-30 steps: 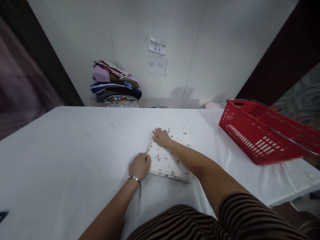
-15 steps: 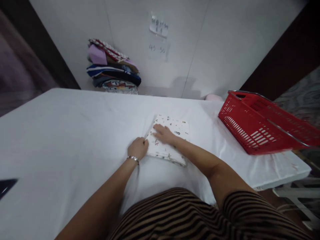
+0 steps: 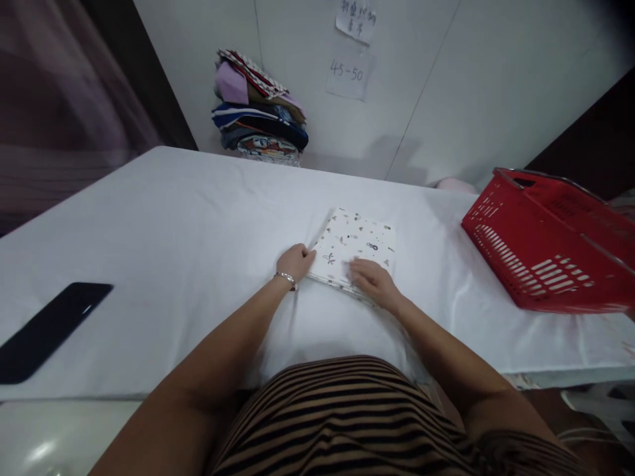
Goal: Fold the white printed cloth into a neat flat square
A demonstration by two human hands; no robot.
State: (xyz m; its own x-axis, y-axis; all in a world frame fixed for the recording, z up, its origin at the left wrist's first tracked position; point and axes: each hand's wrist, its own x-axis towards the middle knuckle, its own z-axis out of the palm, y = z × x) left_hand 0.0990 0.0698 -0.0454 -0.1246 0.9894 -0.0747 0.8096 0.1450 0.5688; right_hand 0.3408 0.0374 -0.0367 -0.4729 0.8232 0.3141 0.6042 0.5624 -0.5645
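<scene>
A folded white cloth with small printed figures (image 3: 358, 246) lies on the white table (image 3: 198, 218) in front of me. My left hand (image 3: 296, 261), with a bracelet on its wrist, is curled against the cloth's left edge and seems to pinch that edge. My right hand (image 3: 371, 280) rests flat on the near edge of the cloth, fingers stretched out and pointing left.
A red plastic basket (image 3: 546, 244) stands at the table's right end. A black phone (image 3: 47, 328) lies at the near left. A stack of folded clothes (image 3: 258, 112) sits against the back wall under paper notes (image 3: 348, 69).
My right hand has slid from the cloth's far left corner back to its near edge. My left hand has stayed at the left edge. The view swung left, bringing the phone in.
</scene>
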